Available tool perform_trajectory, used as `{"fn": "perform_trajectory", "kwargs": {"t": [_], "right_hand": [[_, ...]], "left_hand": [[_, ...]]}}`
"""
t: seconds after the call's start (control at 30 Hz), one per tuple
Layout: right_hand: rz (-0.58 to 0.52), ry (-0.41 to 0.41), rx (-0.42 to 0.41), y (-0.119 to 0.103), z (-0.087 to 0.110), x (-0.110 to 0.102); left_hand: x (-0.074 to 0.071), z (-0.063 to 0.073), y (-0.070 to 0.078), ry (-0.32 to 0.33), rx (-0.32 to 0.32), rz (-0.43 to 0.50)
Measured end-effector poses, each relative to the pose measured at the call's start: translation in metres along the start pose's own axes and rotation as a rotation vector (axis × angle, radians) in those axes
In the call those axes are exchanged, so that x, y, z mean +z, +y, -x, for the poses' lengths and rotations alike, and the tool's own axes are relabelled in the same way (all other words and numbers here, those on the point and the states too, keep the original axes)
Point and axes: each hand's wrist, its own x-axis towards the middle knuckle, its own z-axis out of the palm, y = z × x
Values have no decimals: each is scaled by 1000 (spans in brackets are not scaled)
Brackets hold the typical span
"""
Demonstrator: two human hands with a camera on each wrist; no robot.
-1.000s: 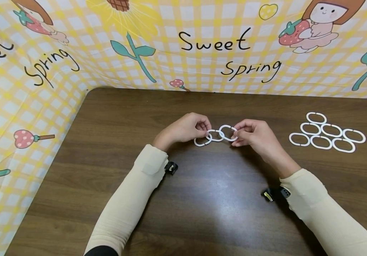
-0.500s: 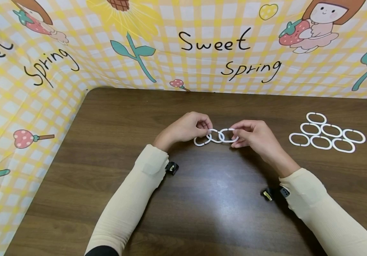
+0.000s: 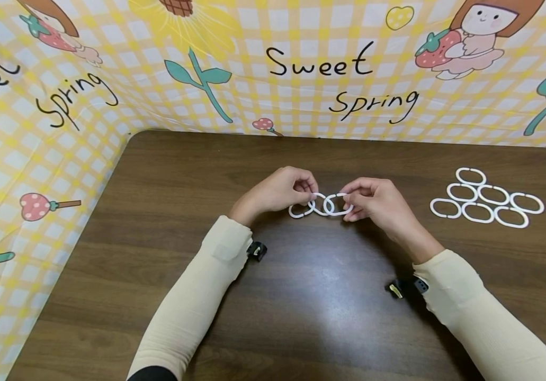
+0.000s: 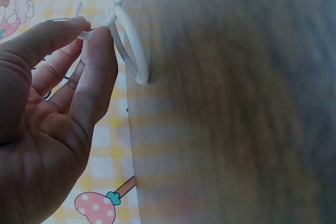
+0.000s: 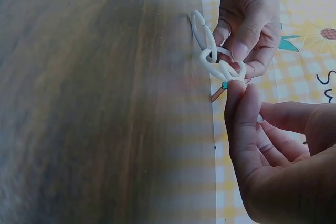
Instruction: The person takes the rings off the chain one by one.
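Note:
Three white plastic oval chain links form a short chain between my hands. My left hand (image 3: 277, 189) pinches the middle link (image 3: 318, 212) between thumb and fingertips. The left link (image 3: 300, 216) is threaded through it and hangs low by the tabletop; in the left wrist view this link (image 4: 135, 45) slants down beside my fingers. My right hand (image 3: 379, 200) pinches the right link (image 3: 341, 214) at its outer end. That link overlaps the middle one, and part of it is hidden behind my right fingers (image 5: 244, 114) in the right wrist view.
Several loose white links (image 3: 477, 220) lie flat in rows on the right of the brown wooden table (image 3: 196, 159). A yellow checked cloth (image 3: 277, 100) with printed figures hangs behind the table and along its left side.
The right link has tipped lower and shifted left, overlapping the middle link more. My right hand has moved slightly left with it. My left hand has hardly moved.

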Motion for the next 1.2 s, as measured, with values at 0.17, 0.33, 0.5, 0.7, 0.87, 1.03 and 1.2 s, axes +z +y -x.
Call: {"fn": "perform_trajectory", "kwargs": {"t": [0.17, 0.33, 0.5, 0.7, 0.87, 1.03, 1.2], "right_hand": [[36, 7, 4, 0, -2, 2], [61, 7, 3, -1, -2, 3], [63, 6, 2, 0, -3, 5], [82, 11, -15, 0, -4, 6], [125, 25, -20, 0, -4, 6], [146, 30, -19, 0, -4, 6], [169, 31, -26, 0, -4, 6]], "left_hand": [[1, -1, 0, -5, -2, 3], [3, -2, -1, -9, 0, 16], [4, -3, -1, -11, 20, 9], [4, -4, 1, -12, 41, -6], [4, -4, 2, -13, 43, -12], [5, -4, 4, -15, 43, -14], [6, -5, 3, -20, 55, -24]]}}
